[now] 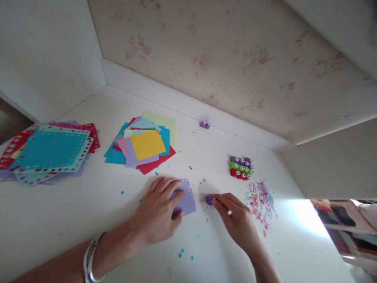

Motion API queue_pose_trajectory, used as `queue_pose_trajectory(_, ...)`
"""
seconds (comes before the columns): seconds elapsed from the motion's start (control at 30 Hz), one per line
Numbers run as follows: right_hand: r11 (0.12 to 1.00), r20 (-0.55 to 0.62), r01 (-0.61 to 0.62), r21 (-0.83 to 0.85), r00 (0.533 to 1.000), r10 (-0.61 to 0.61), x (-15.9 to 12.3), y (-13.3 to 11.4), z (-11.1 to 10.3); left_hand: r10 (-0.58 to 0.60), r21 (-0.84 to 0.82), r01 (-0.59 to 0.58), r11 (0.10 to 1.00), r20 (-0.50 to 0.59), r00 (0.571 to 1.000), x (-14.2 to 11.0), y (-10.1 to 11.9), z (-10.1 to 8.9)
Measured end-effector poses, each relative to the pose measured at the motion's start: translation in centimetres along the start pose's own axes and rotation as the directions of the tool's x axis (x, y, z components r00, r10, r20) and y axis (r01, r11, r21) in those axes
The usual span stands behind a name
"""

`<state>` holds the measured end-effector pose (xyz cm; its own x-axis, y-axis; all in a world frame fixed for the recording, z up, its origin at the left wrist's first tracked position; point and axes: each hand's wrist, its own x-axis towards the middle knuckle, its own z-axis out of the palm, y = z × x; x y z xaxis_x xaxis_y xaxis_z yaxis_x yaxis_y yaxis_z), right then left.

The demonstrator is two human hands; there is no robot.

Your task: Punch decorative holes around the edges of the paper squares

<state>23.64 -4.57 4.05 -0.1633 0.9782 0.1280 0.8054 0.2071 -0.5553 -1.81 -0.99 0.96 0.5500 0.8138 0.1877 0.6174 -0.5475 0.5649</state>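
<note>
Under my left hand (160, 208) is a small purple sheet of paper (187, 202), with a row of little punched holes along its upper and right edges. My left fingers are spread flat, pressing the sheet to the white table. Just to the right of the sheet, my right hand (235, 216) pinches a small purple craft punch (209, 199) between thumb and fingertips. The punch is apart from the paper, at or close to the tabletop. My fingers cover part of it.
Coloured paper squares (147, 145) lie piled behind my left hand. Further left is a pile of hole-edged sheets (55, 149). On the right sit purple, green and red punches (241, 168) beside scattered confetti (260, 202). Two purple punches (205, 124) stand near the wall.
</note>
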Motion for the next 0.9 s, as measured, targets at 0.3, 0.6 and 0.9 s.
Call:
queue_pose_trajectory(0.3, 0.988, -0.08, -0.023, -0.15, 0.997, 0.011, -1.0, 2.4, -1.1, 0.037, 0.06, -0.037, 0.998, -0.005, 0.999, 0.1, 0.1, 0.1)
queue_pose_trajectory(0.6, 0.841, -0.108, -0.105, -0.531, 0.993, 0.056, -0.9, 2.5, 0.1, 0.122, 0.142, -0.117, 0.983, -0.028, 0.992, 0.1, -0.3, 0.4)
queue_pose_trajectory(0.9, 0.936, -0.013, -0.171, -0.307, 0.984, 0.175, 0.9, 2.9, -1.8, 0.134, 0.202, -0.128, 0.971, -0.018, 0.991, -0.1, -1.1, 1.2)
